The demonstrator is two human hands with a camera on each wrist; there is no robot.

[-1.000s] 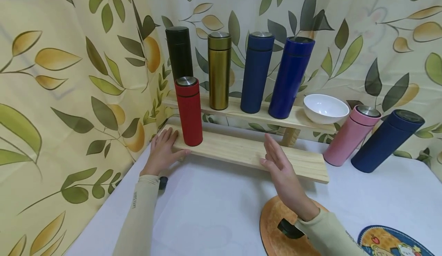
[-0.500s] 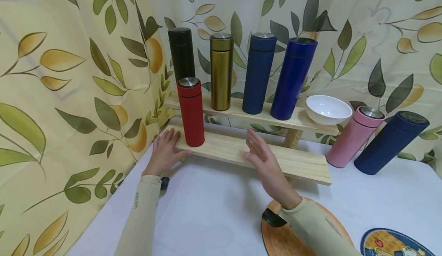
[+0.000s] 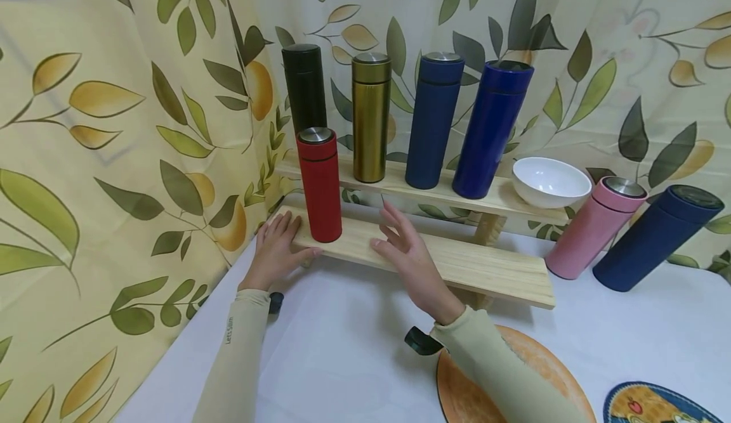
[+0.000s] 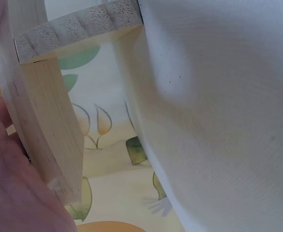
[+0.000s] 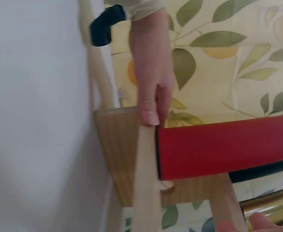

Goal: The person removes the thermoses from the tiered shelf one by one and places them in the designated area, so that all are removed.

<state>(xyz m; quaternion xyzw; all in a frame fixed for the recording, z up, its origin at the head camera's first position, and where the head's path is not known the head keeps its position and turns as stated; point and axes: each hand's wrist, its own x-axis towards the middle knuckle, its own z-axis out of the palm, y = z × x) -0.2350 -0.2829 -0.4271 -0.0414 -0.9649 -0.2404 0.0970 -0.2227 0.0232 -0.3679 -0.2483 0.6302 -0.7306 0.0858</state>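
A red vacuum flask [image 3: 322,195] with a steel lid stands upright near the left end of the two-tier wooden shelf's lower board [image 3: 491,264]. My left hand [image 3: 273,255] holds that end of the board, thumb at the front edge and fingers over the top. In the right wrist view the left hand [image 5: 153,72] is right beside the flask's base. My right hand [image 3: 408,261] is over the lower board, right of the red flask, fingers relaxed and holding nothing; its fingertips [image 5: 262,222] show at that view's lower right corner.
On the upper tier stand black [image 3: 304,87], gold [image 3: 371,118], navy [image 3: 435,122] and blue [image 3: 492,131] flasks, plus a white bowl [image 3: 551,182]. Pink [image 3: 594,229] and dark blue [image 3: 657,239] flasks stand right of the shelf. Placemats [image 3: 548,363] lie in front; a patterned curtain [image 3: 171,93] hangs behind.
My right hand has moved left along the lower board toward the red flask, its fingers parting somewhat. The left hand stays at the board's left end.
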